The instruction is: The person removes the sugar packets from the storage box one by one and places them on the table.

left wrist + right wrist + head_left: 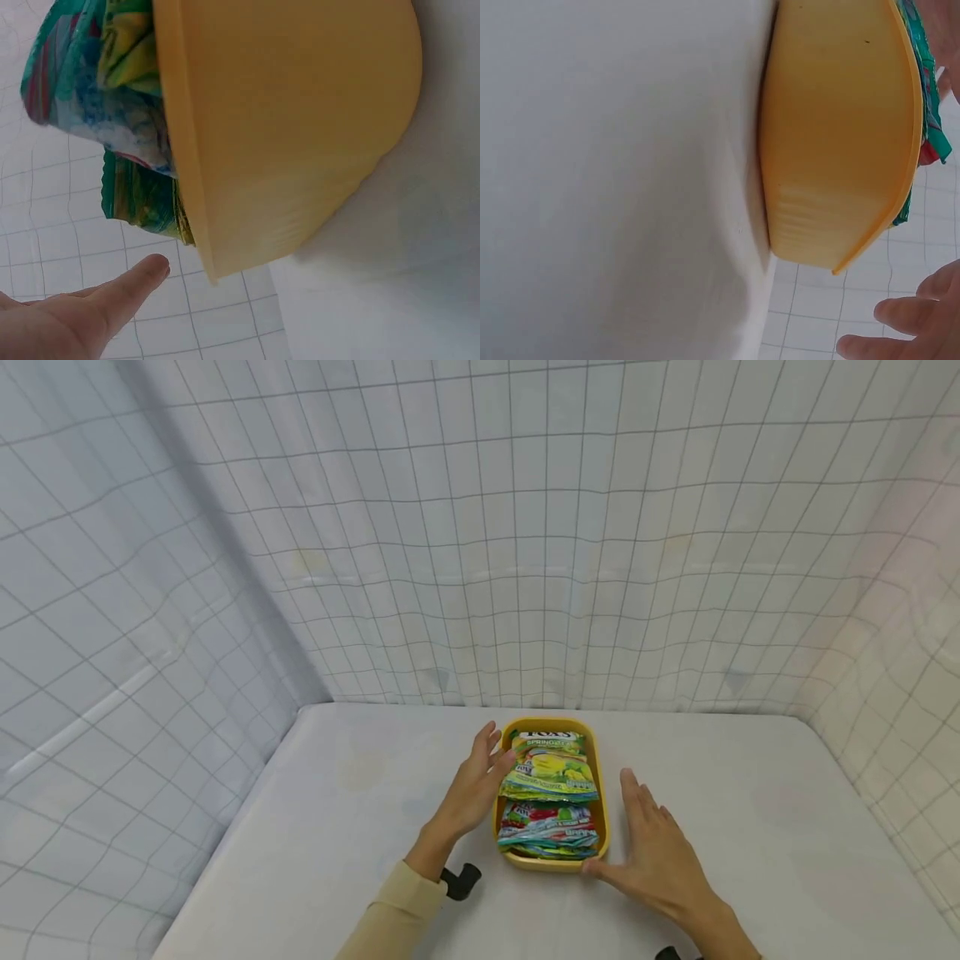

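A yellow plastic tub (551,865) stands on the white table, filled with candy packets. Green-and-yellow packets (551,772) lie in its far part, and red-and-teal packets (547,827) in the near part. My left hand (474,789) is at the tub's left side, fingers extended, its thumb over the rim by the green packets. To the right of the tub is my right hand (660,860), fingers straight and spread, with its thumb by the near right corner. Whether either hand touches the tub I cannot tell.
White cloth walls with a grid pattern (547,568) enclose the table (360,793) at the back and both sides. A black wrist-camera piece (463,882) sits by my left wrist.
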`<act>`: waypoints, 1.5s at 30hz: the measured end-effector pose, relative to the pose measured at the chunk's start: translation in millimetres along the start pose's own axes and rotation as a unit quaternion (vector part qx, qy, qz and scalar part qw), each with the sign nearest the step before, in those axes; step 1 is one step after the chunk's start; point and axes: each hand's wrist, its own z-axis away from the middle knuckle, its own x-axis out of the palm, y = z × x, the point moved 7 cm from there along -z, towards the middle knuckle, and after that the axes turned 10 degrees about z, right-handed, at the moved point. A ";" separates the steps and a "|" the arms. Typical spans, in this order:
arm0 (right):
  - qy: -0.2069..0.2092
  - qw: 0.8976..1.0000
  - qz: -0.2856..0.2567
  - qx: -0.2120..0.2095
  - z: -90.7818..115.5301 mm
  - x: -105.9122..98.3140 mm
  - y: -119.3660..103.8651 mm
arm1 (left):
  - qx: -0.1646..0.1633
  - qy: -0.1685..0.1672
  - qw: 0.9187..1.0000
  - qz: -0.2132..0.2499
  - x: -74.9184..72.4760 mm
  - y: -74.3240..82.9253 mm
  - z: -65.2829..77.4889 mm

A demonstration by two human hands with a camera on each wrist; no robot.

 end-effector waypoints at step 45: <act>-0.044 0.999 -0.002 -0.019 -1.6 22.4 -14.0 | -0.160 0.012 0.984 -0.084 29.5 -38.4 -31.5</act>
